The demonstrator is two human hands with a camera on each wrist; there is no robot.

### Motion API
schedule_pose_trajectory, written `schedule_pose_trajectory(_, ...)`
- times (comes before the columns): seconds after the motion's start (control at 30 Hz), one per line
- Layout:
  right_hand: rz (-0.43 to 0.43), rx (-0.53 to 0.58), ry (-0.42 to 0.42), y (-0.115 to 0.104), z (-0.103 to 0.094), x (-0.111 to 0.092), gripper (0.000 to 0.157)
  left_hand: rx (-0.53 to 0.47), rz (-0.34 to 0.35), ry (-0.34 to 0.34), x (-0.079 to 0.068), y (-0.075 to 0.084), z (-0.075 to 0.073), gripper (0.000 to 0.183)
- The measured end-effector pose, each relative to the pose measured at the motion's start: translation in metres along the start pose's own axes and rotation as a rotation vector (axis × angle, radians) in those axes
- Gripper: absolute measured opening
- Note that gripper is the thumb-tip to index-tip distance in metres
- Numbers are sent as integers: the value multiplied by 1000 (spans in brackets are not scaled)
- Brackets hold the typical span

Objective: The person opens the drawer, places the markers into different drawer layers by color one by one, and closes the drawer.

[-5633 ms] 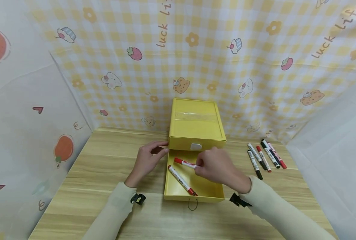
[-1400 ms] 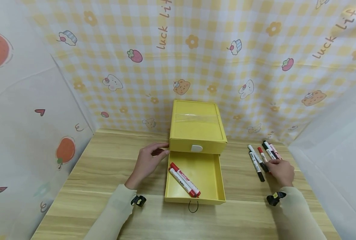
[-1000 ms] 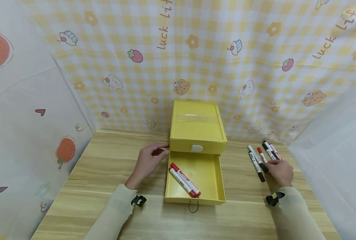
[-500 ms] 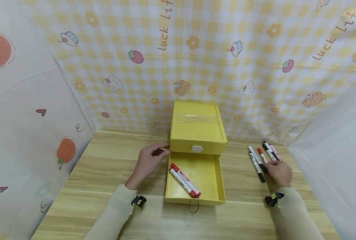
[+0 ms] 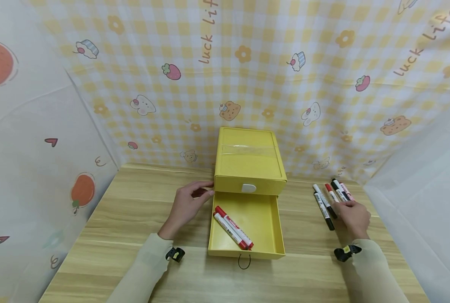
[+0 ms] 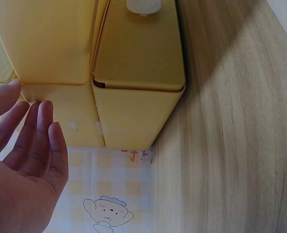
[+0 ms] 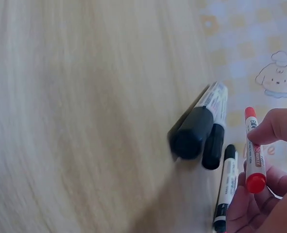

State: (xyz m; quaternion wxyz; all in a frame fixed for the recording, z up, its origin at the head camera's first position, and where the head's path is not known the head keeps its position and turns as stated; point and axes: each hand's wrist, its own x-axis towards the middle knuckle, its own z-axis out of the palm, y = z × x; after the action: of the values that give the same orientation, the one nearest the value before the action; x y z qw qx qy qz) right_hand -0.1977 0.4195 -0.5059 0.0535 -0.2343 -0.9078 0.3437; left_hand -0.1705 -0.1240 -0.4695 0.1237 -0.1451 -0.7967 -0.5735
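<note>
the right hand (image 5: 352, 216) pinches a red marker (image 7: 255, 158) at its fingertips, long axis running forward and slightly left from the hand, one red end leading. the left hand (image 5: 185, 206), loosely bent, touches the yellow box (image 5: 249, 158). earlier the right hand was over the drawer (image 5: 264, 223); now that lies well to its left.
</note>
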Motion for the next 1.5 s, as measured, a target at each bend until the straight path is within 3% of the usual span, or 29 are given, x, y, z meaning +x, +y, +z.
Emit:
schedule_pose_trajectory(0.53, -87, 63, 66, -30, 0, -18, 33, 9, -1, 3, 0, 1, 0, 28)
schedule_pose_trajectory(0.77, -79, 127, 65, -44, -3, -28, 26, 12, -8, 2, 0, 2, 0, 28)
schedule_pose_trajectory(0.97, -64, 281, 22, -58, -8, -39, 21, 20, 7, 3, 0, 2, 0, 28)
schedule_pose_trajectory(1.13, -8, 477, -37, -70, -10, -49, 2, 15, 10, 2, 0, 2, 0, 28)
schedule_pose_trajectory(1.33, 17, 688, -125, -80, -11, -60, 12, 4, 7, -2, 0, -1, -1, 28)
schedule_pose_trajectory(1.5, -37, 755, -208, -84, -15, -69, 11, 4, 2, -3, 0, -1, -1, 28)
